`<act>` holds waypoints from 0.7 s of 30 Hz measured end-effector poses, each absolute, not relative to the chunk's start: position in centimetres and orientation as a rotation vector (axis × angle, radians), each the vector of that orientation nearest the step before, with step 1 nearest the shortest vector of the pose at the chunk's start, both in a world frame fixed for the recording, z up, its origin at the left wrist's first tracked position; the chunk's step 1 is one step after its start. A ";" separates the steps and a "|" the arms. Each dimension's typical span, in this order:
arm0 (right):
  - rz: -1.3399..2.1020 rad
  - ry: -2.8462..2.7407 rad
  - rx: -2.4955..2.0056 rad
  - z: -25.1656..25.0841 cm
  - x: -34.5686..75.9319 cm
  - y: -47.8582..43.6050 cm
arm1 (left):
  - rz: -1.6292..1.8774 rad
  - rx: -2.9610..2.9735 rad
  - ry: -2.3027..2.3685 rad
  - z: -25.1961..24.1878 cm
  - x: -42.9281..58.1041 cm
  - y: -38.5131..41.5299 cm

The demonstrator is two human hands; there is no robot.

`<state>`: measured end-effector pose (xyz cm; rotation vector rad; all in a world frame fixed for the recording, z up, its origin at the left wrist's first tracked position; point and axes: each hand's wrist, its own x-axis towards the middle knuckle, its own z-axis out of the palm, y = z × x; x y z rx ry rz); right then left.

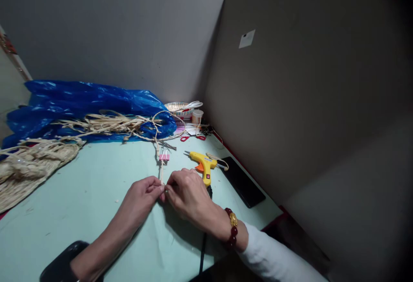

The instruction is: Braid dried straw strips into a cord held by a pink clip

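A thin pale braided straw cord [161,173] runs down from a pink binder clip [164,157] to my fingertips. My left hand [142,193] pinches the lower end of this cord between thumb and fingers. Close against it, my right hand [187,191] is closed at the same spot, its fingertips nearly touching the left ones. The strands between the fingers are mostly hidden. Above the clip the cord loops up and back toward the straw bundle. A yellow glue gun [204,163] lies just beyond my right hand, its black cable passing beneath that arm.
A blue plastic bag [87,101] holds loose straw [106,123] at the back. A woven straw piece [41,165] lies at left. Red-handled scissors [192,137], a patterned bowl [178,108] and a small cup [197,116] stand behind. A black phone-like slab [243,183] lies at right, beside grey partitions [290,79].
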<state>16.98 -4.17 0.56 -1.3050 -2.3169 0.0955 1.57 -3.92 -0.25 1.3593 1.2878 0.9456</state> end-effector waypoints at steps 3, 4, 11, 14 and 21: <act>0.029 -2.316 -1.365 0.5 16.4 -4.7 | 0.969 1.316 1.307 -0.4 1.8 -4.1; -0.035 -2.318 -1.367 0.4 16.2 -5.0 | 0.953 1.285 1.306 -0.4 1.9 -4.1; -0.374 -2.302 -1.305 -0.1 14.4 -5.9 | 0.977 1.197 1.202 -0.3 1.6 -4.5; -0.418 -2.338 -1.302 0.1 13.9 -6.2 | 1.010 1.160 1.145 -0.3 1.3 -4.6; 0.073 -2.335 -1.447 1.9 14.6 -7.5 | 0.990 1.127 1.148 -0.5 1.1 -4.6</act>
